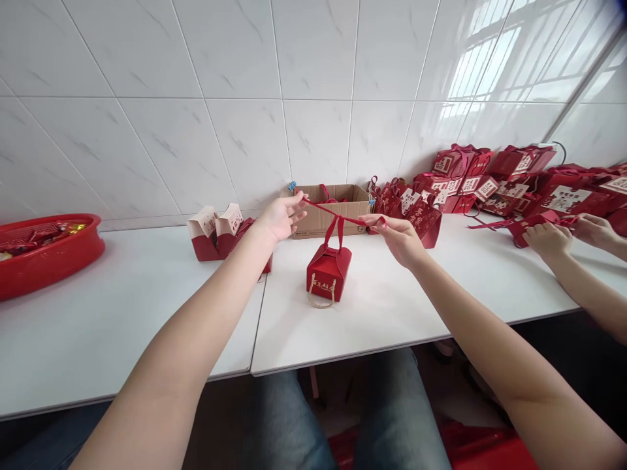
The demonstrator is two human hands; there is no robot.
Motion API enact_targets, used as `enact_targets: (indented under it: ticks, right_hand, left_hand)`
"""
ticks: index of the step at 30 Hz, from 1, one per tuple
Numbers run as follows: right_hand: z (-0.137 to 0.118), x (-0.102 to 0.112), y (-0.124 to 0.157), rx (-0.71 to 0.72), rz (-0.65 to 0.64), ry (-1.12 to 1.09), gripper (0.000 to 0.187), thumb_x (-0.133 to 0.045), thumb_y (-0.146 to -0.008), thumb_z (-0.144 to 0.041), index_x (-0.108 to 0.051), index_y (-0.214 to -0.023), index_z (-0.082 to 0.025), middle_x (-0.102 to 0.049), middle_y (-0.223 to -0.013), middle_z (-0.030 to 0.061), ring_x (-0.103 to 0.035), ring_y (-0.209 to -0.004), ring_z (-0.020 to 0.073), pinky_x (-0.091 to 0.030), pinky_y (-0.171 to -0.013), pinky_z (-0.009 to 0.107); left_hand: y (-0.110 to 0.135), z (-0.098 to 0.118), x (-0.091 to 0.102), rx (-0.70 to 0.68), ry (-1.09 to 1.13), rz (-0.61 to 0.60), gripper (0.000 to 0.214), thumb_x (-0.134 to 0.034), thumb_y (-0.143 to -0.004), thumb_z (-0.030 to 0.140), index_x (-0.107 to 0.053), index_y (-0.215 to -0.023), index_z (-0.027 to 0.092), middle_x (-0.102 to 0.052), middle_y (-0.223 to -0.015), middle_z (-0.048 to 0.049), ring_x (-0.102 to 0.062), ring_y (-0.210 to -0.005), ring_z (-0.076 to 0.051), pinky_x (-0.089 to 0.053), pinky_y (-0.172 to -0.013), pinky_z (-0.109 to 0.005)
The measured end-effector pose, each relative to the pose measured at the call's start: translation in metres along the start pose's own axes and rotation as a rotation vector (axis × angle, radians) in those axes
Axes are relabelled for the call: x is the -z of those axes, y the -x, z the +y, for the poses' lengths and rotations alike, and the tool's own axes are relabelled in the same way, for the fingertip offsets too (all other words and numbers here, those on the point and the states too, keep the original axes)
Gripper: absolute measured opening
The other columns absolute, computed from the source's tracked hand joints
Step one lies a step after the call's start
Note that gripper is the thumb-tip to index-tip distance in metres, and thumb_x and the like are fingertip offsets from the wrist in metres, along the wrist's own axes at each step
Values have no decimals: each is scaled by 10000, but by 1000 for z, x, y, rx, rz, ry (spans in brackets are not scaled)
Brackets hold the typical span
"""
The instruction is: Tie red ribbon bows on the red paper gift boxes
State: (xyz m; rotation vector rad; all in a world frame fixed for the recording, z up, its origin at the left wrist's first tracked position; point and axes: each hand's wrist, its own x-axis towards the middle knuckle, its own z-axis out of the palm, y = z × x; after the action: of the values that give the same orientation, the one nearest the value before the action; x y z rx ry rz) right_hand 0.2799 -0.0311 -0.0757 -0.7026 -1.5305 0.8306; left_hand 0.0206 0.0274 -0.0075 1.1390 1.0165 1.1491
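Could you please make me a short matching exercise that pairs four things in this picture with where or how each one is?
Things:
1. red ribbon
2. cardboard carton
3. red basket
4. small red box

Places or states:
A. at the far left of the picture
B. with a beige rope loop hanging at its front
C. stretched between the left hand and the right hand
D. open-topped, near the tiled wall

Right pairs: 1-C, 2-D, 3-A, 4-B.
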Motion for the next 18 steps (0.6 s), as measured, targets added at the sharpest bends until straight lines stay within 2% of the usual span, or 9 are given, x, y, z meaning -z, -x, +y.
enact_targets:
  ticks: [5, 9, 14, 18]
  right_hand:
    - [14, 16, 23, -88, 84, 36, 304, -662, -722, -574, -744, -760, -283, -726, -1057, 58, -617, -1097, 268, -428, -982, 427]
    - [25, 30, 36, -132, 163, 76, 310, -639, -726, -577, -729, -726, -281, -722, -1076, 66, -612, -1111, 280, -453, -953, 439]
    - [34, 54, 64, -155, 218, 19, 216, -652, -748, -508, -739, -764, -310, -729, -1054, 60, -608, -1136, 280, -443, -982, 450]
    - [44, 73, 92, -241, 263, 71, 213, -653, -747, -515, -741, -756, -321, -728, -1058, 70, -605, -1140, 295, -447, -985, 463]
  left_hand:
    - [-1, -26, 36, 67, 147, 70, 239, -764, -651, 367, -627, -794, 233, -682, -867, -6, -635, -796, -188, -349, -559, -282]
    - [0, -46, 56, 147, 224, 183, 181, -752, -684, 311, -619, -772, 226, -681, -814, -13, -641, -764, -186, -373, -558, -270]
    - [-1, -68, 76, 147, 205, 252, 91, -686, -760, 261, -617, -748, 203, -667, -746, -33, -639, -685, -168, -395, -524, -253]
    - [-4, -80, 87, 110, 130, 289, 81, -650, -776, 178, -616, -704, 174, -640, -689, -49, -638, -642, -150, -423, -525, -241]
